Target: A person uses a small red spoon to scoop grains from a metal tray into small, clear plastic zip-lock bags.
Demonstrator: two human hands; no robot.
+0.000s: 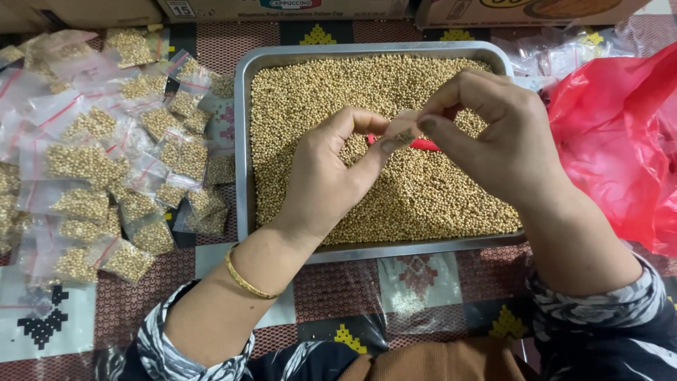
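Observation:
A metal tray [243, 141] full of small tan seeds [423, 190] lies in front of me. Over its middle, my left hand [328, 173] and my right hand [486, 134] pinch the same small clear zip bag [400, 132] between thumbs and forefingers. The bag is mostly hidden by my fingers. Something red [425, 144] lies on the seeds just under my right fingers; I cannot tell what it is. A gold bangle circles my left wrist.
Several small clear bags filled with seeds [106, 162] are piled left of the tray on a patterned cloth. A red plastic bag [620, 141] lies at the right. Empty clear bags [564, 49] sit at the back right. Cardboard boxes [282, 8] line the far edge.

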